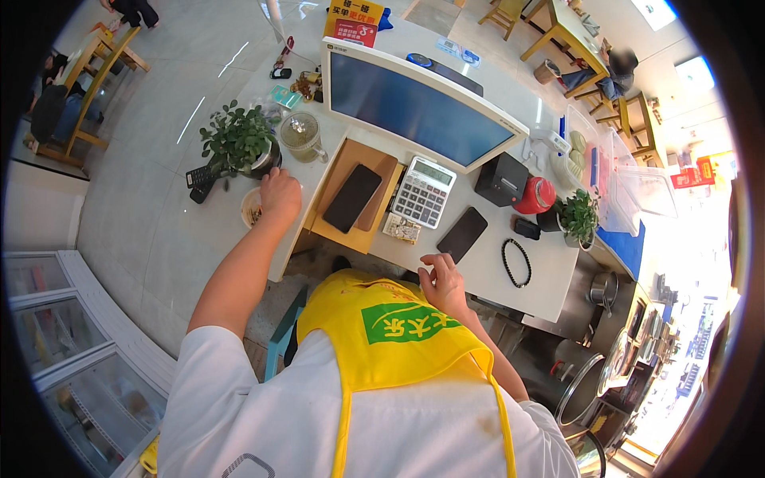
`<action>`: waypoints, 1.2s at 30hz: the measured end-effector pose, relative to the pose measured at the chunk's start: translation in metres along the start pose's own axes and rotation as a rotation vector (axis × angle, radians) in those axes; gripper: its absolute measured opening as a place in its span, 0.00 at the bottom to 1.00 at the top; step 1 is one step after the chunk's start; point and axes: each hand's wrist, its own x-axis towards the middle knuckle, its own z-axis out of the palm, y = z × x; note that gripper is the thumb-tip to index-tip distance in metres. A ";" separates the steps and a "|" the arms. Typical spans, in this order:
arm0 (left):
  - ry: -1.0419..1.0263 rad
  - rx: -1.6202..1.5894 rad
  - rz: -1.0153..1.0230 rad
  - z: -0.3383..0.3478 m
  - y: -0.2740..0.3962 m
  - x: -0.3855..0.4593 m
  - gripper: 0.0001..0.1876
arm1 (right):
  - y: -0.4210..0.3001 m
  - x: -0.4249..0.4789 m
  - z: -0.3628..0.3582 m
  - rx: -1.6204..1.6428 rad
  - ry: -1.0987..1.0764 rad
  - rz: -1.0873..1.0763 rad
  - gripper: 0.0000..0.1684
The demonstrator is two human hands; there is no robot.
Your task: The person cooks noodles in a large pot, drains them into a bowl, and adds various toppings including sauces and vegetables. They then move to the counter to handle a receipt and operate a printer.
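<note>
My left hand (281, 194) reaches over the counter beside the dark pot of a leafy plant (239, 138). Its fingers touch or nearly touch the pot, and their grip is hidden from above. Partly under that hand lies a small round dish (251, 208) with bits in it. At the counter's front edge, my right hand (442, 279) has loosely bent fingers, with nothing visible in them. Just above it lies a black smartphone (462, 235). Between the hands are another dark phone (352, 198) on a brown folder and a white calculator (425, 191).
A monitor (418, 107) stands at the counter's back. A glass mug (300, 137) and remote controls (201, 182) are near the plant. On the right are a black box-shaped device (502, 180), a red jar (535, 195), a bead bracelet (516, 263) and another potted plant (578, 216).
</note>
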 end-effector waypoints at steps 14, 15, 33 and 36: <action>0.172 -1.287 0.195 -0.075 0.090 -0.112 0.10 | -0.100 0.082 0.016 0.315 -0.095 -0.007 0.12; 0.126 -1.374 0.184 -0.072 0.090 -0.114 0.10 | -0.102 0.082 0.016 0.294 -0.103 -0.020 0.12; -0.063 -1.472 0.105 -0.069 0.112 -0.115 0.03 | -0.084 0.034 -0.027 0.206 -0.072 -0.167 0.05; -0.145 -1.599 -0.021 -0.072 0.101 -0.103 0.06 | -0.071 0.024 -0.050 0.209 -0.044 -0.035 0.05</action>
